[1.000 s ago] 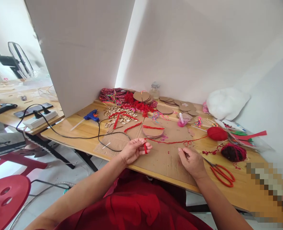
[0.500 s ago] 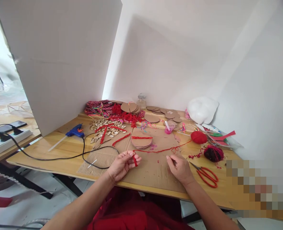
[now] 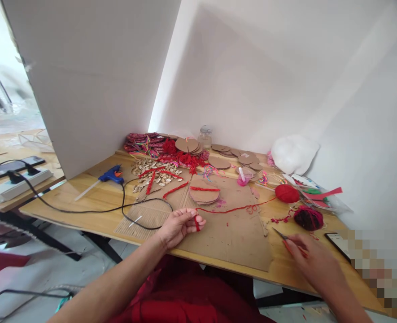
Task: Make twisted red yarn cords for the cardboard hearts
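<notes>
My left hand (image 3: 182, 228) is closed on red yarn (image 3: 197, 222), which loops round the fingers. A strand of the yarn runs right across the cardboard to a red yarn ball (image 3: 287, 194). At the right of the table, my right hand (image 3: 307, 255) has its fingers round the red handles of scissors (image 3: 281, 235); the blades point left and the hand hides most of the handles. Behind my left hand lies a round cardboard piece (image 3: 204, 196) with a red braid (image 3: 205, 189) across it. More red braids (image 3: 175, 190) lie to its left.
A blue glue gun (image 3: 112, 174) with a black cord lies at the left, near a pile of pale shells or chips (image 3: 164, 177). Cardboard discs (image 3: 219, 162), a glass jar (image 3: 205, 136) and white stuffing (image 3: 294, 154) stand at the back. Dark pink yarn (image 3: 308, 218) and a phone (image 3: 338, 244) sit right.
My right hand has moved right, from above the cardboard to the scissors, and closed on their handles. My left hand keeps its hold on the red yarn. The view has shifted slightly.
</notes>
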The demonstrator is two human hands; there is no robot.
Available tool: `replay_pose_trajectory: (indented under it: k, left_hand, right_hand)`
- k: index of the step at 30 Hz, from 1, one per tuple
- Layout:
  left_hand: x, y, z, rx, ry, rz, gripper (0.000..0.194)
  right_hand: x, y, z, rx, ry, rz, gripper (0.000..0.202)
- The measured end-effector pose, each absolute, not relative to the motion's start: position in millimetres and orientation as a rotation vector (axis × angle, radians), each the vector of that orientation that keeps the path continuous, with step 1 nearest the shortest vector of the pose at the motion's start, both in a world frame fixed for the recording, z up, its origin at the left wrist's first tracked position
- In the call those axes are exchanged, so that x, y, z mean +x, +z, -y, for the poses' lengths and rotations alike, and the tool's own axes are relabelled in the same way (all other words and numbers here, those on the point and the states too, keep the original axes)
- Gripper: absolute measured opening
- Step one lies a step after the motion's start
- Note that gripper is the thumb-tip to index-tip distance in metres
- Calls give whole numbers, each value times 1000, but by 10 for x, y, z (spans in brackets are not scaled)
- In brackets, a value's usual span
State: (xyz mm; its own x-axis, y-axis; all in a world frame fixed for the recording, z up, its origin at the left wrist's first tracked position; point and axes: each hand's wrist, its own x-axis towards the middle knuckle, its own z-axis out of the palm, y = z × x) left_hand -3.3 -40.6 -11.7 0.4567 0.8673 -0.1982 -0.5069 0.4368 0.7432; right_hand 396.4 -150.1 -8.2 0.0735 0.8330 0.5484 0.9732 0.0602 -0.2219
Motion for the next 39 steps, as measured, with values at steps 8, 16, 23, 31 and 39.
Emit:
replay_pose_trajectory:
  k: [8, 16, 23, 31, 39]
  left_hand:
    - [115, 7, 337, 604, 783, -749, 13]
    - [274, 97, 280, 683, 574, -748, 28]
    - [470, 55, 304, 817, 489, -858, 30]
    - [348, 102, 387, 835, 468, -872, 26]
    - [288, 90, 393, 731, 443, -892, 27]
  right_hand:
    - [4554, -157, 1493, -2130, 57, 1805, 27]
    - [4148, 216, 1395, -2218, 408, 1772, 30]
    - [3044, 613, 1351, -1740, 1451, 1518, 37]
    - [2789, 382, 1060, -1530, 2090, 1201, 42]
    - [2837, 309, 1051, -1603, 2070, 1260, 49]
